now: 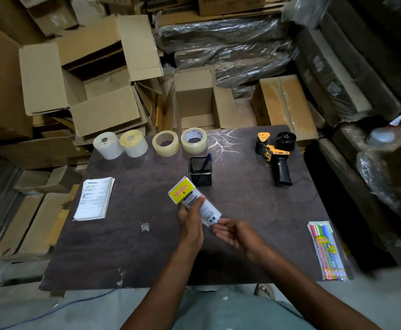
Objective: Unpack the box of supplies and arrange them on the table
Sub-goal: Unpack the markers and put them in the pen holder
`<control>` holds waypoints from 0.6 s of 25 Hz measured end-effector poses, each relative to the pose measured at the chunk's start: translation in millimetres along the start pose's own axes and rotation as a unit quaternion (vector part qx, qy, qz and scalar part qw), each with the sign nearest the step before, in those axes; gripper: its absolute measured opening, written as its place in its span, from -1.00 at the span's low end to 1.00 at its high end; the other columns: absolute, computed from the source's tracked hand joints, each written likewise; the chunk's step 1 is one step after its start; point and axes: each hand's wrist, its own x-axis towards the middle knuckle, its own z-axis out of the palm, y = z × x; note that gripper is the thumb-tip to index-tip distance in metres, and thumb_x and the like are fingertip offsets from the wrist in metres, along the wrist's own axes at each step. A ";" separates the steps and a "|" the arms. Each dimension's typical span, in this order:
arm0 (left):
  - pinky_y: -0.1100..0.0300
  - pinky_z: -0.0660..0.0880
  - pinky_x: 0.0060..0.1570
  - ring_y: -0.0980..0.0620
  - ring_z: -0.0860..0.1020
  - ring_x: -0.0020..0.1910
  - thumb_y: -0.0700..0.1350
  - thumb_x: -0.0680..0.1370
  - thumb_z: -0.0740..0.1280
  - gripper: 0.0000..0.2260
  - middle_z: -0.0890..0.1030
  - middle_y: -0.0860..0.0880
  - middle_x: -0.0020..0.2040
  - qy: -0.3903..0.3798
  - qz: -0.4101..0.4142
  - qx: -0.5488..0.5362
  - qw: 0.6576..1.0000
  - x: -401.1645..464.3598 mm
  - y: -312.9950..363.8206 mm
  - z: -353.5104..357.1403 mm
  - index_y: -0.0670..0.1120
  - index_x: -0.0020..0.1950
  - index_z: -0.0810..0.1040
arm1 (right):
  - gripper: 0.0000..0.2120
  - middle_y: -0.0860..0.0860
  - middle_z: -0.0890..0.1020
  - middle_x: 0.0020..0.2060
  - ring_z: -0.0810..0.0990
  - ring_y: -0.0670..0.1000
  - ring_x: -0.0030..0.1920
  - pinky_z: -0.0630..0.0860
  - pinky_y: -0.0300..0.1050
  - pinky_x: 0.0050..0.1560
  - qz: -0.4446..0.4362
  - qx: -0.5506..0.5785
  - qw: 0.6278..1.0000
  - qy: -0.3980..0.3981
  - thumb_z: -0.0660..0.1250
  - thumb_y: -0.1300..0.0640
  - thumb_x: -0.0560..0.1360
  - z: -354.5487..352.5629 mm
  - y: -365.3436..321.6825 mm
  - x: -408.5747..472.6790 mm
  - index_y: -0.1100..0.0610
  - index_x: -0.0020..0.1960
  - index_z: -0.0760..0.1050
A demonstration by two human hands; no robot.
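Gripping a yellow-and-white packet (193,201) above the table (147,246) middle, the left hand (190,221) curls round it, while the right hand (232,232) waits just beside its near end, fingers relaxed and apart. Beyond stands a mesh holder (200,171). Four rolls (108,145) line the far edge, with one tape dispenser (275,154) far right, one paper stack (94,198) left and one pen pack (327,251) right.

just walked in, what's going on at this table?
A person is laying out supplies. The left hand grips a yellow-labelled packet above the table; the right hand is open at its lower end. Already out: four rolls at the far edge, a mesh pen holder, a tape dispenser, papers, a pen pack.
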 end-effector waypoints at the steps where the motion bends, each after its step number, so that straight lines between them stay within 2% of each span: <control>1: 0.05 0.58 -0.03 -0.02 0.63 -0.10 -0.21 0.44 0.48 -0.77 0.65 -0.09 -0.06 -0.010 0.009 0.022 1.000 -4.3 0.5 3.1 -0.13 0.07 0.58 | -0.69 0.29 0.69 -0.02 0.68 0.14 -0.02 0.67 -0.11 -0.03 0.018 0.045 0.999 0.000 0.07 0.32 0.56 0.3 -2.0 -0.1 0.36 0.12 0.55; 3: 0.09 0.56 -0.11 0.02 0.63 -0.18 -0.12 0.42 0.52 -0.79 0.66 -0.07 -0.13 -0.023 0.027 0.079 0.996 -15.8 0.8 9.8 -0.15 -0.01 0.62 | -0.71 0.31 0.69 -0.11 0.68 0.20 -0.07 0.68 -0.04 -0.10 0.038 0.125 0.991 0.015 0.07 0.25 0.57 0.3 -3.8 0.2 0.37 0.06 0.52; 5: 0.13 0.54 -0.16 0.07 0.60 -0.22 0.00 0.35 0.56 -0.65 0.65 -0.04 -0.17 -0.062 0.079 0.135 0.986 -26.9 1.5 14.3 -0.20 -0.02 0.61 | -0.72 0.31 0.70 -0.23 0.71 0.21 -0.20 0.70 -0.01 -0.24 0.040 0.154 0.987 0.030 0.10 0.17 0.60 2.2 -7.1 -0.5 0.34 -0.04 0.50; 6: 0.15 0.54 -0.18 0.10 0.58 -0.22 0.00 0.34 0.54 -0.63 0.64 0.00 -0.19 -0.092 0.111 0.159 0.977 -31.1 1.4 15.4 -0.22 -0.03 0.58 | -0.71 0.28 0.69 -0.28 0.72 0.18 -0.27 0.69 -0.03 -0.31 0.041 0.156 0.986 0.035 0.12 0.14 0.62 3.5 -9.1 -2.6 0.31 -0.10 0.49; 9: 0.33 0.50 -0.23 0.27 0.55 -0.27 -0.19 0.42 0.43 -0.86 0.62 0.14 -0.26 -0.174 0.166 0.192 0.952 -45.3 5.2 20.6 -0.16 -0.07 0.54 | -0.67 0.16 0.68 -0.42 0.69 0.06 -0.43 0.63 -0.13 -0.40 0.037 0.150 0.987 0.051 0.14 0.08 0.65 2.1 -11.3 -2.6 0.24 -0.19 0.47; 11: 0.35 0.50 -0.21 0.32 0.56 -0.27 -0.15 0.40 0.40 -0.89 0.64 0.18 -0.26 -0.165 0.166 0.192 0.953 -51.5 7.6 23.1 -0.01 -0.10 0.55 | -0.68 0.12 0.69 -0.41 0.69 0.03 -0.41 0.62 -0.13 -0.35 0.043 0.145 0.987 0.054 0.17 0.04 0.65 -0.4 -9.9 -0.6 0.21 -0.18 0.49; 13: 0.33 0.47 -0.26 0.32 0.53 -0.33 -0.03 0.34 0.40 -0.89 0.61 0.11 -0.31 -0.131 0.157 0.178 0.962 -51.3 11.5 21.7 -0.01 -0.18 0.55 | -0.71 0.16 0.71 -0.33 0.71 0.05 -0.35 0.65 -0.12 -0.34 0.050 0.160 0.985 0.049 0.21 0.03 0.63 -3.3 -8.1 3.9 0.23 -0.08 0.54; 15: 0.34 0.44 -0.29 0.29 0.49 -0.36 0.03 0.34 0.32 -0.81 0.55 0.04 -0.30 -0.116 0.180 0.164 0.963 -45.4 16.7 18.6 -0.09 -0.22 0.52 | -0.72 0.18 0.72 -0.29 0.71 0.05 -0.35 0.65 -0.13 -0.37 0.055 0.173 0.982 0.043 0.23 0.03 0.62 -5.7 -7.1 7.5 0.25 0.01 0.56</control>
